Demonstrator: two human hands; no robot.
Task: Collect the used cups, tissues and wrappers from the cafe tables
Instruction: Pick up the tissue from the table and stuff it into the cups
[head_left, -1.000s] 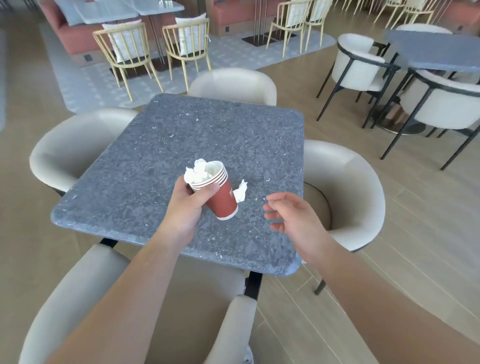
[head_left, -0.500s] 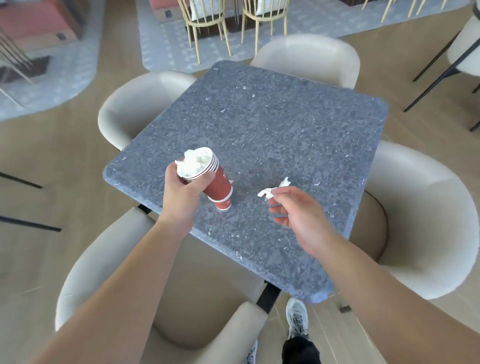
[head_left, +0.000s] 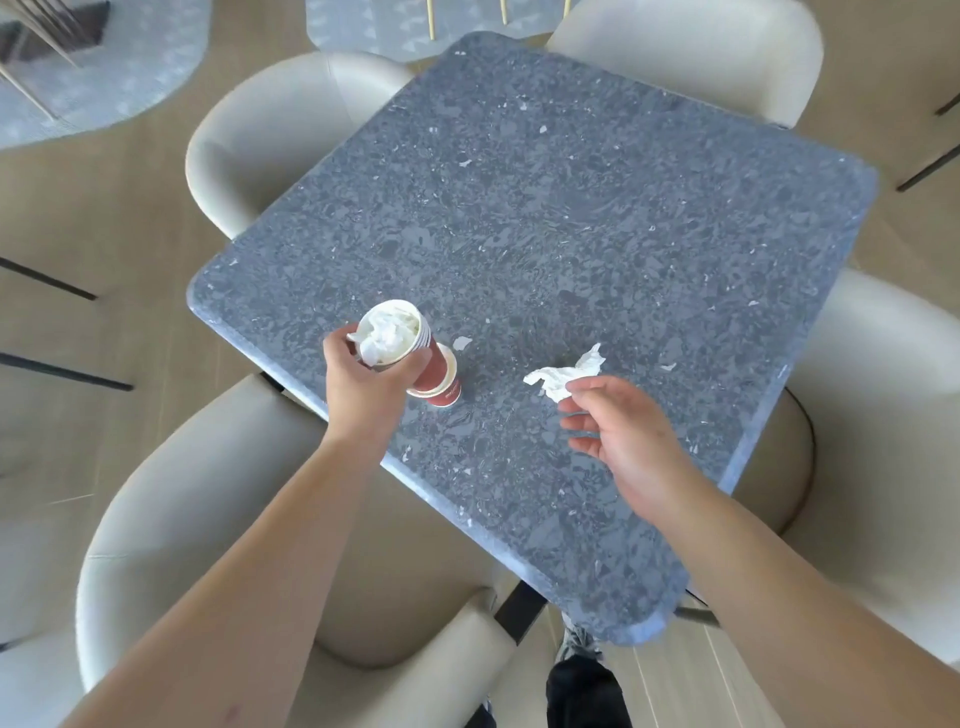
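My left hand (head_left: 369, 387) is wrapped round a stack of red paper cups (head_left: 415, 358), thumb at one side and fingers at the other, holding it tilted over the 7 o'clock corner of the square grey speckled stone worktop (head_left: 597, 208). I judge the tilt turns the mouth toward my other hand, since the top cup serves as the bin and is already packed with crumpled white tissue (head_left: 387, 332). My right hand (head_left: 618, 426), at about 5 o'clock, pinches one crumpled white tissue scrap (head_left: 563, 376) at its fingertips, the other fingers loosely spread below. The scrap looks just clear of the worktop, well apart from the cups. Cream padded chairs (head_left: 270, 130) ring the worktop. A small white fleck (head_left: 461, 342) beside the cups may be a scrap or part of the stone; I cannot tell.
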